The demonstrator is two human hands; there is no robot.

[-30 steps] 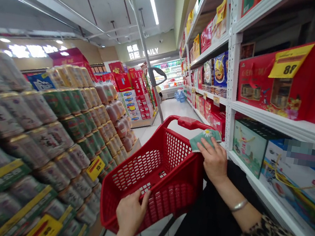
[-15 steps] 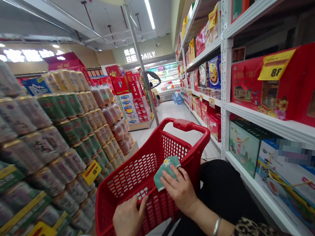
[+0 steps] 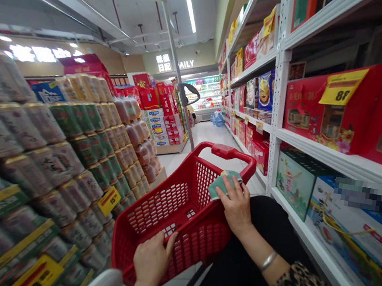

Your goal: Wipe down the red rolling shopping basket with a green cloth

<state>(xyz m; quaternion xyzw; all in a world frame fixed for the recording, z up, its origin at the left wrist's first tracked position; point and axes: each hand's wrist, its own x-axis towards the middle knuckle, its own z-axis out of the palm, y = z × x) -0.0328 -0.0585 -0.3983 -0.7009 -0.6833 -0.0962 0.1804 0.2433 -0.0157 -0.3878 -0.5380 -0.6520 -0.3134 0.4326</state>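
Note:
A red plastic shopping basket [image 3: 180,253] with perforated walls stands tilted in my view, its red handle at the far end. My left hand [image 3: 152,259] is closed over the near rim, its thumb on the inner side. In my right hand [image 3: 238,209] is a green cloth [image 3: 223,182], pressed against the right-hand rim close to the handle. The fingers lie over the cloth and hide part of it. The basket's inside shows only its red floor and some light-coloured gaps. Below my right forearm are dark trousers.
Stacked packs of cans [image 3: 59,160] with yellow price tags rise on the left. White shelves [image 3: 322,148] with red gift boxes [image 3: 331,113] run along the right. A slanted metal pole [image 3: 176,57] carries a hanging sign. Tiled floor [image 3: 207,133] leads to lit coolers.
My right hand has slid the cloth up and to the right along the basket rim, towards the handle end. My left hand keeps its hold on the near rim. The view has shifted slightly.

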